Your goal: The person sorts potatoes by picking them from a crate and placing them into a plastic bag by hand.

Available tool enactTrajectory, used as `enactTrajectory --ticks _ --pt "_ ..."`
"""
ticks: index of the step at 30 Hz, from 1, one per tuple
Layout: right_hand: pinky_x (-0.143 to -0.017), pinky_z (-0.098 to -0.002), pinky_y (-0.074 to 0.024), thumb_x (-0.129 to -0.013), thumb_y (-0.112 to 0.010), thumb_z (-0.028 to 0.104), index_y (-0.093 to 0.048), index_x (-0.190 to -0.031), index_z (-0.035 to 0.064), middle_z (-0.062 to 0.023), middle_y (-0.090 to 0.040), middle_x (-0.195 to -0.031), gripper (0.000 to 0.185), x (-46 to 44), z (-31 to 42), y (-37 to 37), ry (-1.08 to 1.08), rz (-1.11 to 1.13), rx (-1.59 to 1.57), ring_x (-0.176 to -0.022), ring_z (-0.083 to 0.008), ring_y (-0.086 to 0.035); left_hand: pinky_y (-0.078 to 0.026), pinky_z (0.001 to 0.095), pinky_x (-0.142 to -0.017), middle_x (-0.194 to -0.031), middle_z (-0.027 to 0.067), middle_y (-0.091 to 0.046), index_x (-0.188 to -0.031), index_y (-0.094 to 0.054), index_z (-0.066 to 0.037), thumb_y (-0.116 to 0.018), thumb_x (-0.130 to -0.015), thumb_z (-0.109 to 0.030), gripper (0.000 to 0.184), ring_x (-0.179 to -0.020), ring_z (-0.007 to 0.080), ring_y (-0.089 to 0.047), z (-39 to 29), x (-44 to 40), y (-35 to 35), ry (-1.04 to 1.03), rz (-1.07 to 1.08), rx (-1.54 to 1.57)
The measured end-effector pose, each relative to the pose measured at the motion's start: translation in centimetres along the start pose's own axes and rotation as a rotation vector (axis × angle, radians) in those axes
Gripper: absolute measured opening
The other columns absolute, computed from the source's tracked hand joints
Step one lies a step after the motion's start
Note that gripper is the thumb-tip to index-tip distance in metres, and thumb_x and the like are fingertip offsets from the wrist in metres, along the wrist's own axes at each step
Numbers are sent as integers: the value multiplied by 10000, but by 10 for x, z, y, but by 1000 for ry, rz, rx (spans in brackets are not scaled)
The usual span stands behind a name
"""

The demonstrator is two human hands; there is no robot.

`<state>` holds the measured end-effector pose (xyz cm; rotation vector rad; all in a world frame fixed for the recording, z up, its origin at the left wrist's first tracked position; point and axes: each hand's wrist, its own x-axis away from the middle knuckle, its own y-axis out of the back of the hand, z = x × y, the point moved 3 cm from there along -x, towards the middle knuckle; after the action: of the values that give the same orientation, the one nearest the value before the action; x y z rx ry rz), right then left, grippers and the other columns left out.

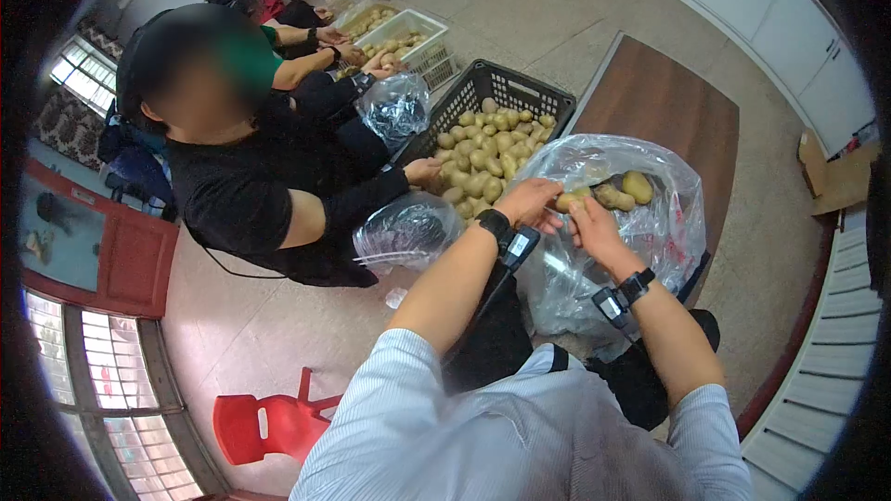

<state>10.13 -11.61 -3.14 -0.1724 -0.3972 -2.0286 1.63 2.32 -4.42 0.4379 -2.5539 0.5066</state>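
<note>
A yellowish potato (572,198) is held between my two hands, over a clear plastic bag (662,255). My left hand (532,204) has its fingers closed at the potato's left end. From below, my right hand (597,231) pinches the same potato with thumb and fingers. Just right of it, inside the open bag, lie a brownish, misshapen potato (613,197) and a rounder yellow potato (637,187). Left of my hands stands a black crate (520,83) with several potatoes (487,160) in it.
A co-worker in black (232,190) sits at the left, one hand (424,172) at the crate. Clear bags (408,227) lie beside them. A brown tabletop (664,107) extends behind my bag. White crates (432,32) stand farther back, and a red chair (278,427) at lower left.
</note>
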Motion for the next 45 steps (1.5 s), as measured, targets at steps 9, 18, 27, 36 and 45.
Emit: enactTrajectory --ticks 9,18,27,36,45 --pt "-535 -313 -423 -970 -486 279 -573 -954 22 -69 -557 -669 271 -13 -3 -8 197 -56 207 -572 -171 -533 -484 276 -472 -864 49 -611 -1132 -571 -43 -641 -895 -289 349 -600 141 -588 9 -10 13 24 25 -13" --pt "-830 -440 -475 -866 -585 229 -543 -1107 16 -256 -546 -1108 324 -12 -65 26 392 -182 736 -972 -417 -571 -529 318 -526 -898 66 -584 -1103 -548 -24 -621 -906 -294 342 -647 183 -582 7 -4 39 -108 -202 182" --pt "-893 -481 -455 -818 -586 132 -446 -1212 13 -230 -498 -1204 435 -34 -87 88 273 -327 815 -1090 -407 -532 -534 312 -577 -897 60 -575 -1042 -574 -76 -549 -941 -321 266 -688 201 -577 7 -3 56 -219 -408 474" --pt "-838 -480 -486 -807 -570 83 -500 -1098 5 -215 -517 -1086 309 -15 -75 74 132 -244 918 -1014 -412 -555 -541 433 -712 -1093 160 -507 -1152 -513 -36 -505 -945 -217 276 -887 321 -554 25 -16 95 -219 -515 637" --pt "-829 -435 -480 -748 -602 94 -545 -989 33 -138 -545 -1027 255 2 -88 63 368 -412 1119 -1006 -328 -539 -559 472 -777 -1114 169 -524 -1178 -464 -8 -464 -942 -163 283 -984 368 -575 37 -16 122 -115 -634 759"
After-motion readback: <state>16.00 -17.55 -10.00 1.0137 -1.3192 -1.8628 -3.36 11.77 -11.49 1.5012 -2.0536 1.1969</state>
